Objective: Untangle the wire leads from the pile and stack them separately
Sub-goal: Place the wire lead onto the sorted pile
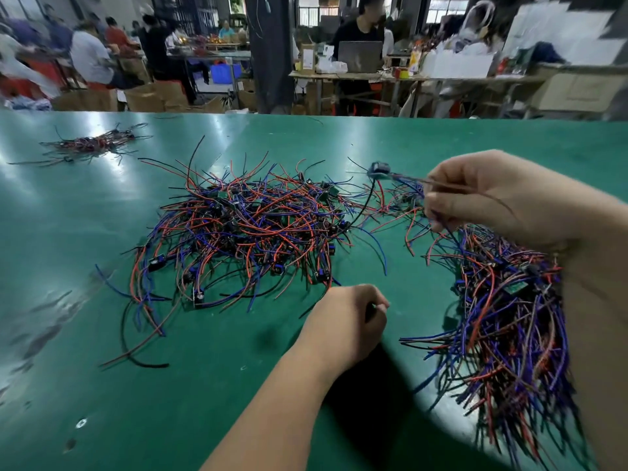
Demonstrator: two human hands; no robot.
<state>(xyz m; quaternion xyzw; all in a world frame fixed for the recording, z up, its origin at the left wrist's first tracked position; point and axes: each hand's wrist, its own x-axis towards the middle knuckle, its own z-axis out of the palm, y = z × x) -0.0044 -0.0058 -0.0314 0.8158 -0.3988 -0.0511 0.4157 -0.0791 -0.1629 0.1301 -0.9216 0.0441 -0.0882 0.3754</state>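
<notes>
Head | right hand (492,195) pinches wire lead (379,171) | left hand (343,321) curled, grip unclear | between pile (244,226) and stack (509,317)

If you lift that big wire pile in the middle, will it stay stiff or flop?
Probably floppy: the thin leads in the wire pile already lie curved and bent. It likely comes up in clumps, since the strands cross and tangle.

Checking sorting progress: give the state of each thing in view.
Big pile: tangled, on the table.
Lifted lead: raised above the table, pinched by the right hand.
Right stack: wires roughly aligned, beside the right forearm.
Far bundle: lying apart, untouched.
Left hand: fingers curled; whether it holds anything is unclear.
</notes>
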